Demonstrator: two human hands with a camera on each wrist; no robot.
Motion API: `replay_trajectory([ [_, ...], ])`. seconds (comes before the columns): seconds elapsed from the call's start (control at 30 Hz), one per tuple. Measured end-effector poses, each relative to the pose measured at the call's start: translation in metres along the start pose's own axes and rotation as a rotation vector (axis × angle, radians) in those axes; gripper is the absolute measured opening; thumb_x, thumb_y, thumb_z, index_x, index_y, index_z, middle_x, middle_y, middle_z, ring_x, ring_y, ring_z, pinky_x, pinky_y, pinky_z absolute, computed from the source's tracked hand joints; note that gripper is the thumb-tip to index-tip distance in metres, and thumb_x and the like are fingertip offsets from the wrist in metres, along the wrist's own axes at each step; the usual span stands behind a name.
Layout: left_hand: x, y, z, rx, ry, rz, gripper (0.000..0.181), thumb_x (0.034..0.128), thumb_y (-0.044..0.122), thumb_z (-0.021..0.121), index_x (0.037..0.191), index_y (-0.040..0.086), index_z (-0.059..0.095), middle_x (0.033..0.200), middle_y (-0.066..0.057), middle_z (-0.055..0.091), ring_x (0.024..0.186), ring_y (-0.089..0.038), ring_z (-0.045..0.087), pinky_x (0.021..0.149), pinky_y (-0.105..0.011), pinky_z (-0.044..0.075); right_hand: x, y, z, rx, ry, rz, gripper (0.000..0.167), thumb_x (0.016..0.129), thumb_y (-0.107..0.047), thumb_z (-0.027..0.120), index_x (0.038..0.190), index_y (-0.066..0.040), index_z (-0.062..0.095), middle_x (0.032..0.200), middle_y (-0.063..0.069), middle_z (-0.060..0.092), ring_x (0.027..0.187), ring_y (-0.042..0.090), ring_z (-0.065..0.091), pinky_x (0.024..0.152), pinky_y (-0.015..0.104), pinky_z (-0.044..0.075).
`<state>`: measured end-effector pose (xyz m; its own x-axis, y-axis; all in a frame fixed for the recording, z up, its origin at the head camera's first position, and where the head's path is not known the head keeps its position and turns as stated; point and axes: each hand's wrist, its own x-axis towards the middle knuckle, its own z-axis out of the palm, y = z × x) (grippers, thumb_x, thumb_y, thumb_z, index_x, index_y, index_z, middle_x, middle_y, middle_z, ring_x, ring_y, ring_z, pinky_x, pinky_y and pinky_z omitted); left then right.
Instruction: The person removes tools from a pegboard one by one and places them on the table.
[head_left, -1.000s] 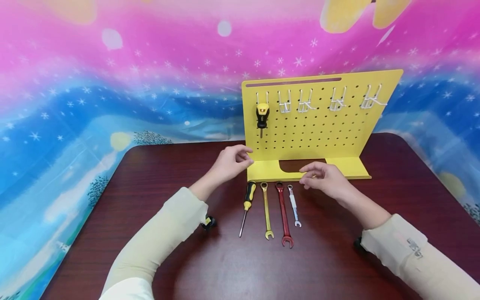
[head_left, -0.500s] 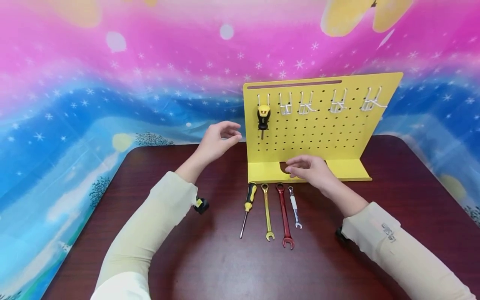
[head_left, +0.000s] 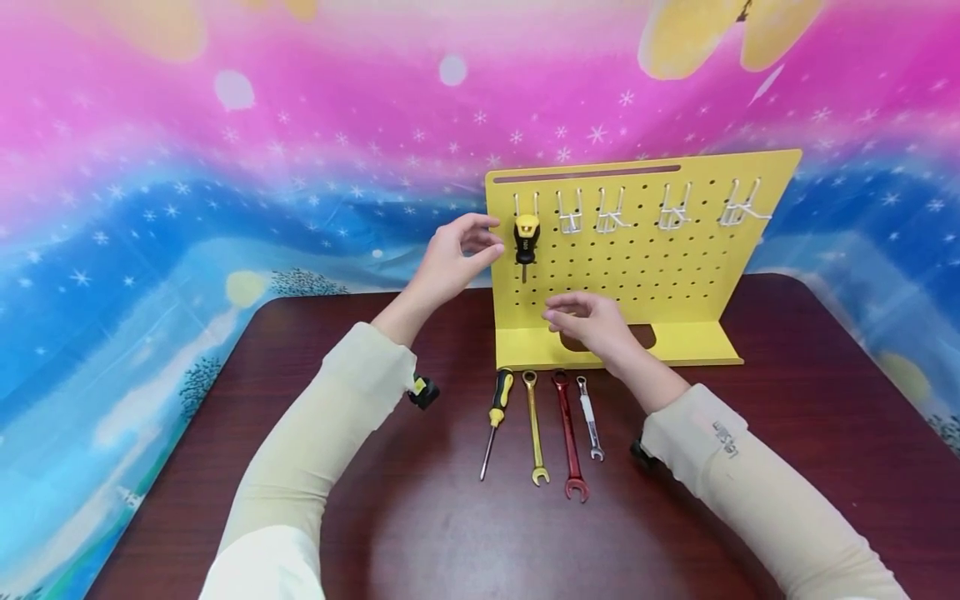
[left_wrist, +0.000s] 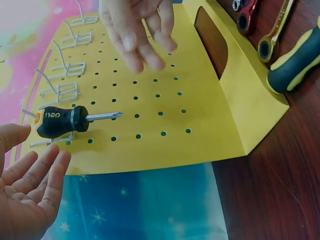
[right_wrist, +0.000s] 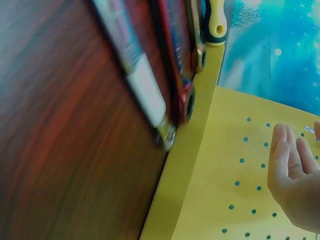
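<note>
A short yellow-and-black screwdriver (head_left: 527, 240) hangs tip down from the leftmost white hook of the yellow pegboard (head_left: 637, 267). Just left of it is my left hand (head_left: 459, 257), thumb and fingers parted and holding nothing; in the left wrist view a gap shows between this hand (left_wrist: 32, 182) and the screwdriver handle (left_wrist: 56, 122). My right hand (head_left: 592, 323) hovers before the lower pegboard, fingers loosely bent around nothing. On the table below lie a long screwdriver (head_left: 498, 412), a gold wrench (head_left: 535, 429), a red wrench (head_left: 570, 437) and a small silver wrench (head_left: 589, 417).
Several white wire hooks (head_left: 611, 210) line the pegboard's upper part to the right of the hanging screwdriver. The pegboard's base (head_left: 693, 342) stands on the dark wooden table (head_left: 480, 542). A colourful cloth (head_left: 337, 167) hangs behind and at the sides.
My left hand has risen from the pegboard's lower left corner to beside the hanging screwdriver. My right hand has moved left and slightly up. The tools stay put.
</note>
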<state>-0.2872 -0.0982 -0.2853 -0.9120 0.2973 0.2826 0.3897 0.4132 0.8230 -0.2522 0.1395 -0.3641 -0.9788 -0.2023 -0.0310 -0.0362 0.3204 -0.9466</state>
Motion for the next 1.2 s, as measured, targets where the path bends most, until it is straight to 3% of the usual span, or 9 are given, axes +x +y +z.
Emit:
replay_trajectory([
  [0.17,0.006,0.005,0.005,-0.001,0.008,0.003,0.040,0.0971,0.022,0.065,0.135,0.013,0.056,0.118,-0.006,0.070,0.109,-0.017,0.066,0.100,-0.038,0.051,0.011,-0.006,0.009,0.040,0.037,-0.020,0.043,0.097,-0.024,0.065,0.134,-0.003,0.059,0.127,0.020,0.066,0.103,0.024,0.070,0.102,0.048,0.050],
  [0.43,0.013,0.008,0.012,0.010,0.001,-0.013,0.042,0.0975,0.023,0.065,0.137,0.013,0.056,0.123,-0.007,0.068,0.112,-0.019,0.065,0.101,-0.036,0.051,0.026,-0.010,0.015,0.162,0.078,-0.021,0.040,0.098,-0.017,0.063,0.135,-0.001,0.058,0.130,0.024,0.062,0.088,0.007,0.066,0.108,0.047,0.046],
  [0.7,0.019,0.003,0.017,0.002,0.011,-0.041,0.044,0.0973,0.021,0.065,0.139,0.013,0.055,0.126,-0.007,0.068,0.115,-0.021,0.064,0.100,-0.036,0.052,0.035,-0.015,0.020,0.231,0.102,-0.047,0.039,0.098,-0.013,0.063,0.134,0.001,0.057,0.122,0.016,0.066,0.095,0.019,0.069,0.108,0.044,0.047],
  [1.03,0.020,0.003,0.021,-0.018,0.035,-0.040,0.041,0.0962,0.017,0.066,0.136,0.012,0.058,0.121,-0.009,0.069,0.110,-0.022,0.066,0.098,-0.035,0.053,0.037,-0.018,0.027,0.284,0.107,-0.084,0.035,0.096,-0.006,0.064,0.128,0.006,0.059,0.104,0.006,0.069,0.082,0.008,0.068,0.090,0.025,0.056],
  [1.2,0.020,0.002,0.022,-0.024,0.050,-0.025,0.039,0.0956,0.016,0.067,0.133,0.010,0.059,0.117,-0.010,0.071,0.108,-0.022,0.066,0.097,-0.035,0.053,0.036,-0.018,0.028,0.283,0.113,-0.089,0.033,0.095,-0.006,0.064,0.126,0.006,0.060,0.095,-0.001,0.069,0.079,0.006,0.067,0.087,0.026,0.056],
])
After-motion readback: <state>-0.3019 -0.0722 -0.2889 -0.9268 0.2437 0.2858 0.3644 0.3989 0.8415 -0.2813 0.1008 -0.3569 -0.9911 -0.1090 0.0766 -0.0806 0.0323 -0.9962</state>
